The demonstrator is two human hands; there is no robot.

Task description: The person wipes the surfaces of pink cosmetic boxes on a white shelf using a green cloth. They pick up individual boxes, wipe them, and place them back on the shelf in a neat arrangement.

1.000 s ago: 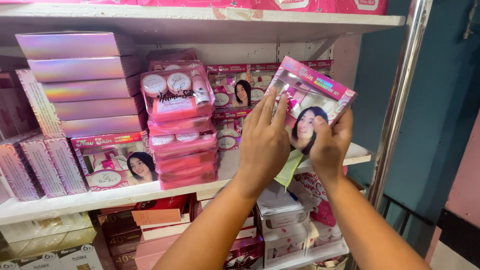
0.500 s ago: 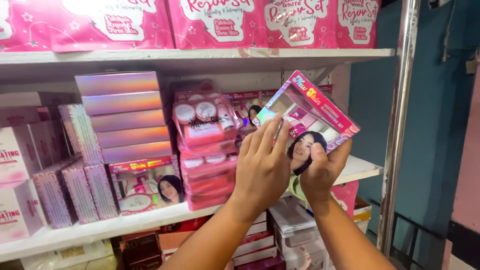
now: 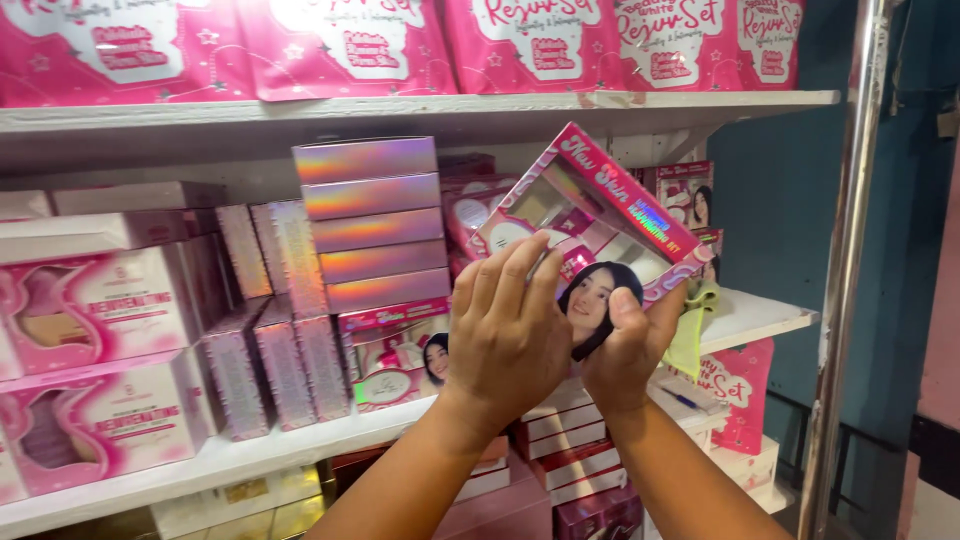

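— Holding what, those two hands?

— A pink windowed cosmetics gift box (image 3: 590, 235), tilted, raised before the middle shelf (image 3: 250, 455). The left hand (image 3: 505, 335) wraps its lower front edge; the right hand (image 3: 625, 350) pinches the bottom corner, thumb over a printed portrait.

— How would it handle?

— Probably light, stiff card (the clear window looks easily dented), so edges are safest.

— And around it?

— Iridescent boxes (image 3: 372, 225) are stacked beside, pink pouches (image 3: 350, 45) sit above, and a teal wall (image 3: 780, 200) stands at the right.

I see a white wooden shelf (image 3: 250, 455) carrying a stack of iridescent holographic flat boxes (image 3: 372, 222), pink windowed cosmetic boxes (image 3: 95, 370) at left, and upright holographic boxes (image 3: 275, 345) between them.
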